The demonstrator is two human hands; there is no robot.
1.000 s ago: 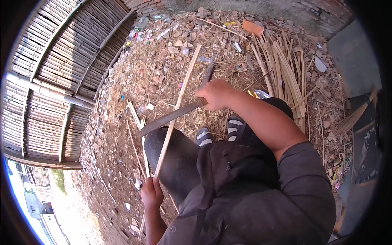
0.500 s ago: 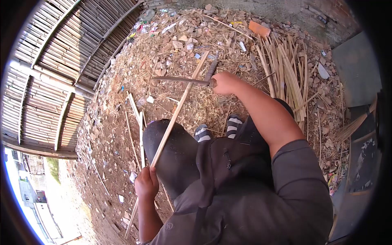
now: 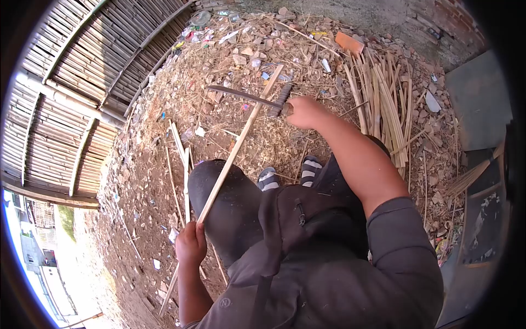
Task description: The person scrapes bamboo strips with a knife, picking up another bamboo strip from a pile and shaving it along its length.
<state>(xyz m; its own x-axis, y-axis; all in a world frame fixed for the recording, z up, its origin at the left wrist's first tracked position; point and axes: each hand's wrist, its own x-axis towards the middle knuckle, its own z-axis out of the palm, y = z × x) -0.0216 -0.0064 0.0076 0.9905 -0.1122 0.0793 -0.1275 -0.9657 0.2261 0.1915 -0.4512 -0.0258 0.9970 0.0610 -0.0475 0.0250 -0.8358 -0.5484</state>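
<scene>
Bamboo strip (image 3: 239, 144) in left hand (image 3: 191, 244), machete (image 3: 241, 94) in right (image 3: 304, 113)

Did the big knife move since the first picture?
Yes, the big knife swung forward, and its tip is now much closer to the orange slab on the ground.

Circled "N" logo (image 3: 225, 302) on dk gry shirt (image 3: 339, 290).

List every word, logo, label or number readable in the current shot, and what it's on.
"N", inside a small ring: dark shirt.
Scattered litter: any print is too small or blurred to read.
Dark panel at the right: pale marks, no letters I can make out.
No readable numbers or signs.
</scene>
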